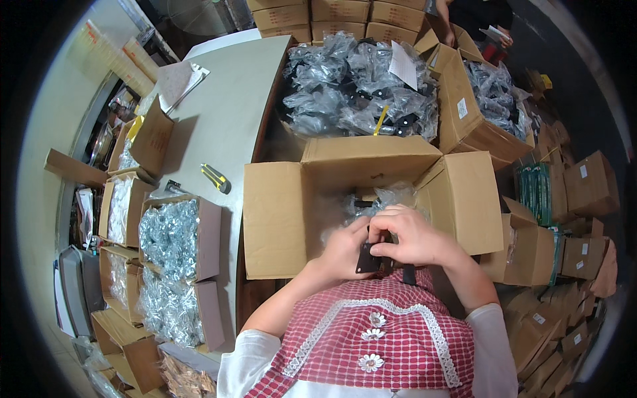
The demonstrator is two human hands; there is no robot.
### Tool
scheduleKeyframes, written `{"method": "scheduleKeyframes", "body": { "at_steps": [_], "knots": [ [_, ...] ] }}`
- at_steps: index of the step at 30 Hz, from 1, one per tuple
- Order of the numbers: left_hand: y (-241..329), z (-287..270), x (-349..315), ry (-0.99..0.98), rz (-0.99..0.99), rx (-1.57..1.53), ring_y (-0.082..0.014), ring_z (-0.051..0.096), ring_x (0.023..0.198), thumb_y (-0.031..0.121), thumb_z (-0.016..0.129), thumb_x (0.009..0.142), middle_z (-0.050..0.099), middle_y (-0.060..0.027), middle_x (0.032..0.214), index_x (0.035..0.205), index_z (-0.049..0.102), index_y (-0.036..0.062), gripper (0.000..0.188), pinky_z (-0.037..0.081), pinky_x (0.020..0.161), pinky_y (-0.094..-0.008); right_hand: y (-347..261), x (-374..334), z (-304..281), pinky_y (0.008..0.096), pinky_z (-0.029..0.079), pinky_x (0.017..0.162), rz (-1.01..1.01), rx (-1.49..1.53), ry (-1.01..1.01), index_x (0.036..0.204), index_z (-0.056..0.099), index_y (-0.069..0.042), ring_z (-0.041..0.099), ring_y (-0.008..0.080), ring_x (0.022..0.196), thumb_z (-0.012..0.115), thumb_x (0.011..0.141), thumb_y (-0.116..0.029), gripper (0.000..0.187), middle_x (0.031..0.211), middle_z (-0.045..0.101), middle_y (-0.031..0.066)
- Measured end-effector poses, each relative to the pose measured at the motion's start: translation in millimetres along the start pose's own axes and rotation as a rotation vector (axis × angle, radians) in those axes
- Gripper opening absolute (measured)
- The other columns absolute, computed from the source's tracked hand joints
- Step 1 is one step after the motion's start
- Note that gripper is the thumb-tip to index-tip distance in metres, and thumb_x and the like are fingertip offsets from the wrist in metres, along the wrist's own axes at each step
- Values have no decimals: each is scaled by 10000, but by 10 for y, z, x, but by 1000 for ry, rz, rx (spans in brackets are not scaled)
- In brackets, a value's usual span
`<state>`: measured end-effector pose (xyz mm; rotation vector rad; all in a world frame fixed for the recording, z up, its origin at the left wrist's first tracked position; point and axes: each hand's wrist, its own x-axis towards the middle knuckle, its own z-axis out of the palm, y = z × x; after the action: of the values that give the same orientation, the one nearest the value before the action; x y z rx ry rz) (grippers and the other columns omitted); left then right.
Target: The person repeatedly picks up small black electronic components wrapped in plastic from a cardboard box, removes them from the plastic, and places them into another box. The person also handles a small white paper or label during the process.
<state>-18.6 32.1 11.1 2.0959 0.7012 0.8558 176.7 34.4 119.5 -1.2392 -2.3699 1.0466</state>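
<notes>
Close to my body, above the near side of an open cardboard box (468, 199), my two hands meet at a black plate-like part (367, 261) with small holes near its edge. My left hand (345, 251) is closed round it from the left. The fingers of my right hand (406, 233) are bent and pinch its upper right side. My fingers hide much of the part, so its full shape does not show. Inside the box, beyond my hands, lie clear plastic bags (391, 194) with a black piece (363, 203) among them.
Behind the box, many bagged black parts (332, 79) are heaped, with a paper sheet (403, 65) on top. A yellow-black utility knife (215, 179) lies on the grey table (232, 113). Boxes of small bagged metal pieces (169, 232) stand left. Cartons (584, 255) crowd the right; another person (474, 20) is far right.
</notes>
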Motion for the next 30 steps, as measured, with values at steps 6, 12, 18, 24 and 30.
{"method": "scheduleKeyframes", "body": {
  "at_steps": [6, 12, 18, 24, 30],
  "knots": [
    [80, -67, -16, -66, 14, -211, -345, 719, 965, 249, 863, 700, 681, -174, 1150, 1171, 689, 34, 546, 584, 837, -399, 112, -25, -72, 403, 553, 790, 70, 299, 10, 1025, 727, -39, 733, 332, 894, 683, 849, -145, 210, 955, 744, 187],
    [200, -180, 77, 15, 167, -236, -337, 686, 1053, 200, 871, 694, 678, -166, 1204, 1113, 746, 58, 460, 571, 883, -425, 302, -155, -134, 349, 557, 808, 110, 438, 281, 1048, 715, -45, 708, 192, 893, 734, 920, -185, 191, 940, 732, 76],
    [208, -132, 143, -41, 151, -252, -292, 686, 1028, 210, 897, 670, 670, -163, 1211, 1223, 658, -15, 642, 547, 916, -405, 414, -356, 48, 324, 561, 847, 127, 377, 289, 1083, 712, -48, 710, 191, 929, 711, 938, -145, 174, 1020, 724, 102],
    [169, -113, 242, 33, 71, -83, -256, 688, 1014, 271, 912, 660, 690, -141, 1167, 1222, 657, -8, 677, 547, 928, -396, 620, -635, 104, 351, 504, 1024, 142, 910, 470, 1324, 638, -27, 660, 198, 1166, 692, 956, -131, 386, 1271, 689, 102],
    [89, 24, 266, 2, -381, -463, -188, 662, 1057, 256, 932, 693, 675, -75, 1192, 1302, 598, 29, 731, 538, 947, -360, 701, -951, 268, 359, 438, 1114, 43, 890, 522, 1431, 577, -7, 587, 189, 1299, 747, 936, -130, 537, 1431, 624, 128]
  ]
}}
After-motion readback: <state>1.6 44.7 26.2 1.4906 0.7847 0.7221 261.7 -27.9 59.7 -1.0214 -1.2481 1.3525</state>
